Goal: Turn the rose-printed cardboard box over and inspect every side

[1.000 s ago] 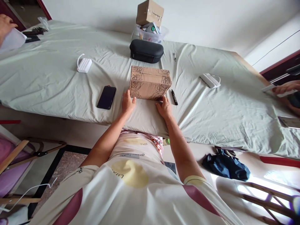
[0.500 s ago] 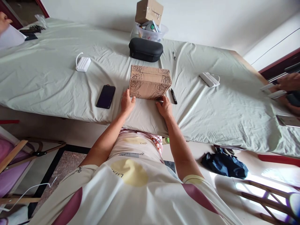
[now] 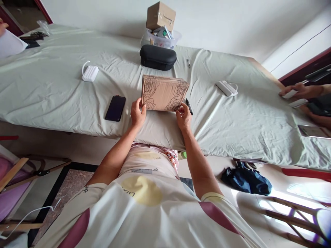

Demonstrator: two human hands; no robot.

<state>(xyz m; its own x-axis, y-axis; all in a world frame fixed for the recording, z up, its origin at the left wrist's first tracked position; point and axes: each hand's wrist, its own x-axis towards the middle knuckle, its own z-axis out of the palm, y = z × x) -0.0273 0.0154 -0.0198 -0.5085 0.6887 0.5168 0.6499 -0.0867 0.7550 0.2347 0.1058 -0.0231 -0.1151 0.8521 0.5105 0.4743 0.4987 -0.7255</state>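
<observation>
A brown cardboard box with black scribbled swirls near its corners is tilted so that its broad drawn face turns toward me. My left hand grips its lower left corner, thumb at the front. At the lower right corner, my right hand holds the box with fingers curled. Just right of that hand lies a black marker on the cloth. To the left of my left hand rests a dark phone.
Behind the box sit a black zip case and a clear plastic tub with a carton above it. White power banks lie left and right on the cloth-covered table. At far right, another person's hands hold white objects.
The box has been tipped up, its drawn front face now showing more and its top less. My fingers have closed on its lower corners. At right, another person's hands have shifted.
</observation>
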